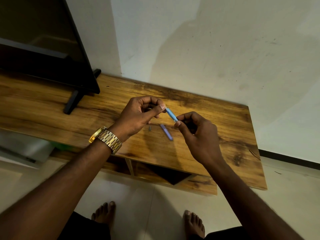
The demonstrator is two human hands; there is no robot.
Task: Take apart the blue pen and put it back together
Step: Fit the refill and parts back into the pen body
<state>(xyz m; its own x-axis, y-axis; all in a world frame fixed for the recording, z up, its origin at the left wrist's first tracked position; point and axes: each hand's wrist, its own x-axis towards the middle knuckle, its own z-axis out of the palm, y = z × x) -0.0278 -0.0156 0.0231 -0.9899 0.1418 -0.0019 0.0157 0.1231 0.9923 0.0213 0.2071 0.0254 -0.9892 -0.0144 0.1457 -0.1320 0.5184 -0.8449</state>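
A light blue pen barrel (171,114) is held above the wooden table (216,122), slanting from upper left to lower right. My left hand (140,115) pinches its upper end between thumb and fingers. Its lower end is pinched by my right hand (197,134). On the table below lie a purple-blue pen cap (166,132) and a small grey pen piece (150,128), both apart from my hands.
A black TV (43,49) on a stand leg (71,101) occupies the table's left side. A white wall rises behind. The table's front edge runs just under my wrists, with an open shelf (166,172) below and my bare feet on the tiled floor.
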